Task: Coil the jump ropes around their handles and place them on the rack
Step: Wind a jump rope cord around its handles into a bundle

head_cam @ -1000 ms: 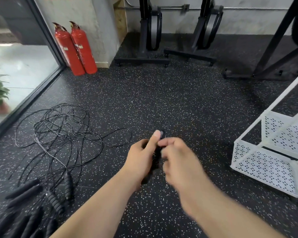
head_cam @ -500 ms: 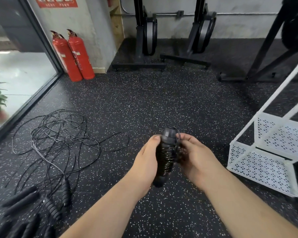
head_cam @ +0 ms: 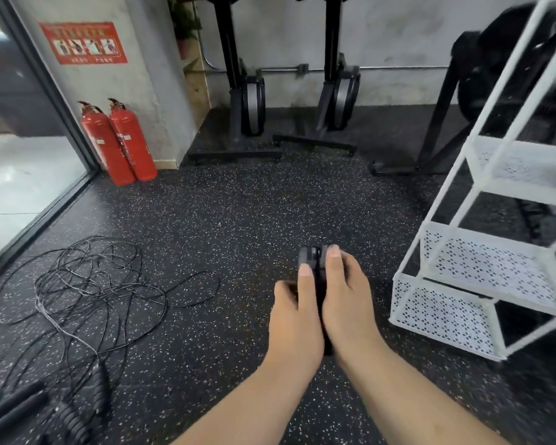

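Here the left hand [head_cam: 297, 319] and the right hand [head_cam: 347, 311] were pressed side by side, each grip closed around the black handles [head_cam: 312, 256] of one jump rope, whose tops showed just beyond the thumbs. Whether the cord was fully wound could not be told; the hands hid it. The coiling step appeared complete or nearly so. The white rack [head_cam: 446, 316] stood near, to the right. The next move called for carrying the bundle to a perforated shelf without loosening the coil. A tangle of ropes [head_cam: 87, 290] remained on the floor [head_cam: 238, 226].
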Tool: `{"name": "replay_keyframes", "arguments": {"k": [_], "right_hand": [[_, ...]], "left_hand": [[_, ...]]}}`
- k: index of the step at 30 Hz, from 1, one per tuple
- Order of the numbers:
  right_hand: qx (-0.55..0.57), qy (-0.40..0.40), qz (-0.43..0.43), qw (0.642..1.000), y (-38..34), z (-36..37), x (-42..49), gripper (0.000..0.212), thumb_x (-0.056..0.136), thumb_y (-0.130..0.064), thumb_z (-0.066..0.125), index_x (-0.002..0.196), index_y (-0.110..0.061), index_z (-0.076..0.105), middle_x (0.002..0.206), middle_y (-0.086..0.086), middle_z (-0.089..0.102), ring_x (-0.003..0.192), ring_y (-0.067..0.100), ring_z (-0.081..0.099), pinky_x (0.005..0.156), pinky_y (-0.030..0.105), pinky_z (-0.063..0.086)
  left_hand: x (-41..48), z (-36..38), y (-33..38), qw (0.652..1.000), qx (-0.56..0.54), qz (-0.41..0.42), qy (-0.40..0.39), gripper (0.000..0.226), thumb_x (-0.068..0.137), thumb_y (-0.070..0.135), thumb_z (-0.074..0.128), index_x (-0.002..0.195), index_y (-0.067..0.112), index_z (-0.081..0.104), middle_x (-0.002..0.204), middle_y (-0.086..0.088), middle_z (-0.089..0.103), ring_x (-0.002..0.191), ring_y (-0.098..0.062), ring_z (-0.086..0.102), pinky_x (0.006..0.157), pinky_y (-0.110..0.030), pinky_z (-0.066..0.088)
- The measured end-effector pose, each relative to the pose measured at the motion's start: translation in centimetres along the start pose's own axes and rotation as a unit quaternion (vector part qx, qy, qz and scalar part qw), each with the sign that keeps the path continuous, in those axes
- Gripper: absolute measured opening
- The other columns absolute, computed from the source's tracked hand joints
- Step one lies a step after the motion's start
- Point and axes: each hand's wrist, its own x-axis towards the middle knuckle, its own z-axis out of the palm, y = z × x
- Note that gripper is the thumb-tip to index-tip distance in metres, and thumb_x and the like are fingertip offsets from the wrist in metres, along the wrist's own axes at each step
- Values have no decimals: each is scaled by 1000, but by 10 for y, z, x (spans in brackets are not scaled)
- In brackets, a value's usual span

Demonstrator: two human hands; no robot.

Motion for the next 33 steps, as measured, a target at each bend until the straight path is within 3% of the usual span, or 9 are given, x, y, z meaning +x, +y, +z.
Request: {"name": "replay_keyframes", "arguments": {"k": [5,7,10,14,17,21,26,29,33], "right_hand": [[151,1,177,973,-26,-33,-7,50,106,-58,51,97,-16,77,81,6,81,64,18,78,55,29,57],[147,12,138,979,-29,-47,-9,50,106,-60,50,98,-19,77,87,6,82,72,20,79,63,34,60],[4,82,-13,997,-25,-67,-14,48,108,-61,40,112,-26,73,100,-2,78,94,14,74,89,42,59],[-140,138,-92,976,-29,-93,-12,50,110,-57,31,125,-24,65,104,-10,70,96,10,66,85,34,49],[-152,115,-74,979,-38,-116,-7,48,112,-54,32,121,-21,67,107,-5,71,97,12,65,85,34,47],[-165,102,-70,979,-58,-148,-4,45,111,-53,35,110,-22,68,102,-2,72,91,9,65,80,33,46],[-264,161,-154,939,-85,-177,-13,43,109,-57,38,101,-24,63,87,-7,68,82,16,64,72,36,45],[-276,139,-136,941,-98,-197,-6,50,108,-62,35,106,-23,66,93,-3,71,89,21,66,79,38,49],[-150,102,-84,980,-106,-217,2,68,99,-79,33,133,-29,64,120,-3,74,112,20,68,103,46,53]], "left_hand": [[-20,19,10,997,29,77,12,55,97,72,52,93,17,57,79,3,71,62,-2,61,61,-25,48],[-27,30,17,996,29,85,-9,56,95,73,51,94,17,56,78,4,71,61,-1,60,63,-28,48],[-39,50,22,996,28,47,-68,52,98,74,46,105,25,62,93,6,76,80,-2,70,82,-36,58],[-52,73,33,993,-5,-6,-116,55,95,81,47,117,34,67,115,7,77,106,-12,73,104,-45,57],[-63,86,50,987,-33,-58,-148,58,99,76,50,133,32,67,120,5,77,108,-15,73,102,-44,59],[-78,103,75,980,-43,-101,-164,67,98,75,53,138,23,63,120,0,74,106,-20,72,94,-41,60],[-104,123,107,971,-78,-122,-190,52,104,66,51,122,20,67,105,-4,75,96,-24,73,76,-40,63],[-110,137,118,965,-93,-132,-205,56,103,65,57,127,16,70,107,-12,80,96,-33,78,84,-51,65],[-110,149,134,960,-83,-127,-237,53,99,67,62,120,19,74,101,-11,83,93,-36,80,77,-48,65]]}}
